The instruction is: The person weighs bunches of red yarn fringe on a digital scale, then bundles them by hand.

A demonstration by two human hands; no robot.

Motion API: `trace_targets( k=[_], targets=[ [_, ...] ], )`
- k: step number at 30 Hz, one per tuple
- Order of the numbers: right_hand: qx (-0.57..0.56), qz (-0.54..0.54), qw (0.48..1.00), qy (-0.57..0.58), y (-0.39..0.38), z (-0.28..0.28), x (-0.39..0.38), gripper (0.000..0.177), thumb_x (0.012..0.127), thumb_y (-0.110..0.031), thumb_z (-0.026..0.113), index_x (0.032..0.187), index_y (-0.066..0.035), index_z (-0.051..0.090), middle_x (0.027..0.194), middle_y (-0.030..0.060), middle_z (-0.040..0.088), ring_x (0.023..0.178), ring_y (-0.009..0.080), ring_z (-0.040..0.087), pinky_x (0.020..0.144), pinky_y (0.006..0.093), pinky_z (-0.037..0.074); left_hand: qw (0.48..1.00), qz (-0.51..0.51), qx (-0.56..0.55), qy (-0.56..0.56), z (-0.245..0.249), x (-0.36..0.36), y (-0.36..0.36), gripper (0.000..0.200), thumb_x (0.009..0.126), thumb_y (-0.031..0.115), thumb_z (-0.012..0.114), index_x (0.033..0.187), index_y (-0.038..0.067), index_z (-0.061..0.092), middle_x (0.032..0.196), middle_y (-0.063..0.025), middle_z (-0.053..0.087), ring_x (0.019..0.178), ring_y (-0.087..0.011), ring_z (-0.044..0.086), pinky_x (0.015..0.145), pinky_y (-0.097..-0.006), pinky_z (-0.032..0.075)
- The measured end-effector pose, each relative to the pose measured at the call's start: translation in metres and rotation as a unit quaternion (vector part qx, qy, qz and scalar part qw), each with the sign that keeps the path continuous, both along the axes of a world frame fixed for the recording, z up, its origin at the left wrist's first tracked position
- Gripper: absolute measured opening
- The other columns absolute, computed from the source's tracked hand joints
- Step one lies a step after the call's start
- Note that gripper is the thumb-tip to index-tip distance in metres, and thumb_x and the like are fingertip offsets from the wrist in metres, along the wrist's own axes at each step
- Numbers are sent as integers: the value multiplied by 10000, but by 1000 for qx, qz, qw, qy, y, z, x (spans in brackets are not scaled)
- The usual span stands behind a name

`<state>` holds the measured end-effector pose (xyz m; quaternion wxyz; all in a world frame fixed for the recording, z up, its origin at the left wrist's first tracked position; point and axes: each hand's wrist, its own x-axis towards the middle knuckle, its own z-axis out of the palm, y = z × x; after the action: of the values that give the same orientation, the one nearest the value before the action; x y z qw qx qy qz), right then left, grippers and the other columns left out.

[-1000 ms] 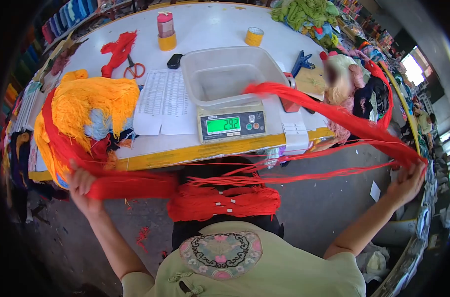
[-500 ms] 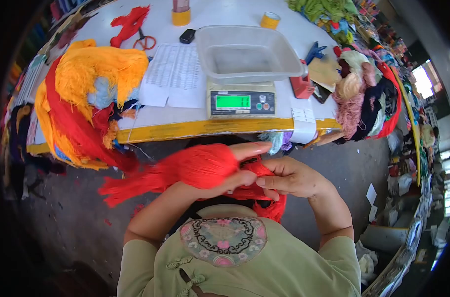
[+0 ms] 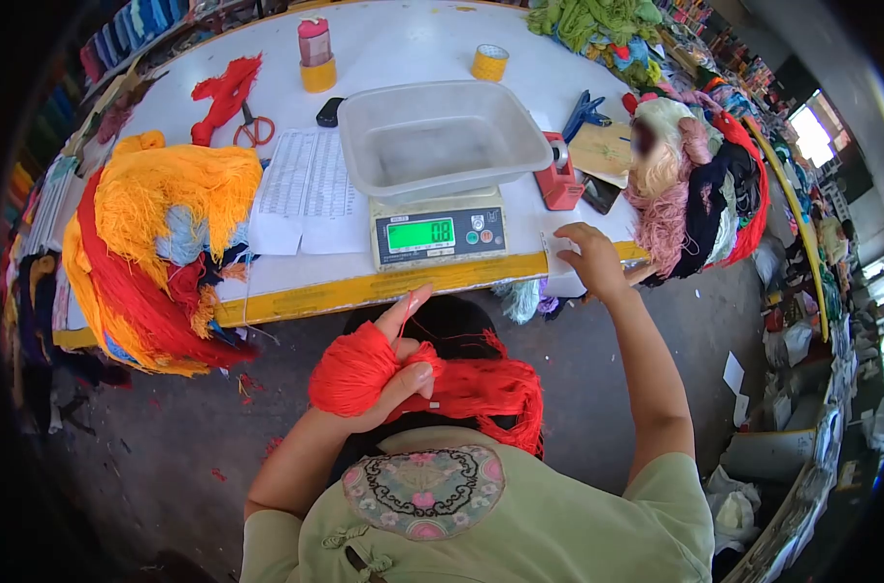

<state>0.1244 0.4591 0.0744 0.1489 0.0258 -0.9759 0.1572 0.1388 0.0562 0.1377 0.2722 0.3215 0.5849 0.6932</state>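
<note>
- Orange yarn [image 3: 184,180] heaps over the left end of the counter [image 3: 403,58].
- Printed sheets [image 3: 306,185] lie beside it.
- The left hand [image 3: 395,391] grips a bunched red bundle [image 3: 349,369], below the counter's front edge.
- A scale [image 3: 440,236] reading 0.8 carries a plastic tub [image 3: 442,136].
- More red yarn [image 3: 500,389] lies just right of the bundle.
- The right hand [image 3: 594,260], thumb and fingers apart, is at a white paper strip [image 3: 562,274]; contact cannot be told.

Looks like a yarn workshop, with a digital scale [image 3: 438,238] on the bench [image 3: 403,49] beyond the left grip [image 3: 393,394], orange yarn [image 3: 160,185] left of that grip, a mixed yarn heap [image 3: 660,228] to its right, colourful shelved bundles [image 3: 136,34] farther off.
</note>
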Motion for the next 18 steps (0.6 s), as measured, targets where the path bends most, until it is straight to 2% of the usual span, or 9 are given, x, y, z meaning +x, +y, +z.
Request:
trace_targets(
  k=[1,7,10,13,18],
  targets=[
    [20,20,1000,8,6,-3,-5,237,757,-111,737,989,-90,693,1012,85,681,958,297,638,807,406,487,1000,-7,-13,14,-3,0,0,737,970,85,533,1552,38,83,771,-52,599,721,-97,581,741,-250,469],
    [60,-15,994,-86,5,-4,-11,264,729,-132,765,983,-123,693,1040,30,673,1019,253,626,883,429,430,998,34,-22,-39,4,2,0,799,977,182,566,1554,46,31,778,-52,620,720,-102,598,696,-245,465],
    [-14,15,999,-50,10,-7,-6,256,742,-142,762,987,-127,690,1037,19,667,1029,251,619,872,424,430,998,42,-12,-41,5,2,3,833,977,217,573,1556,63,-5,782,-58,632,690,-99,583,673,-236,458],
    [31,2,998,-55,6,-1,-6,252,753,-157,760,991,-126,683,1031,17,664,1033,252,615,865,431,430,999,12,-21,-48,5,-1,6,859,977,238,576,1557,77,-37,790,-59,641,650,-85,553,648,-221,446],
    [17,-16,999,-45,13,-13,-9,224,742,-174,768,930,-103,668,1014,40,661,1012,265,620,856,448,430,997,39,29,-63,5,3,10,883,977,215,564,1550,79,-94,791,-53,644,601,-68,505,602,-214,431]
  ],
)
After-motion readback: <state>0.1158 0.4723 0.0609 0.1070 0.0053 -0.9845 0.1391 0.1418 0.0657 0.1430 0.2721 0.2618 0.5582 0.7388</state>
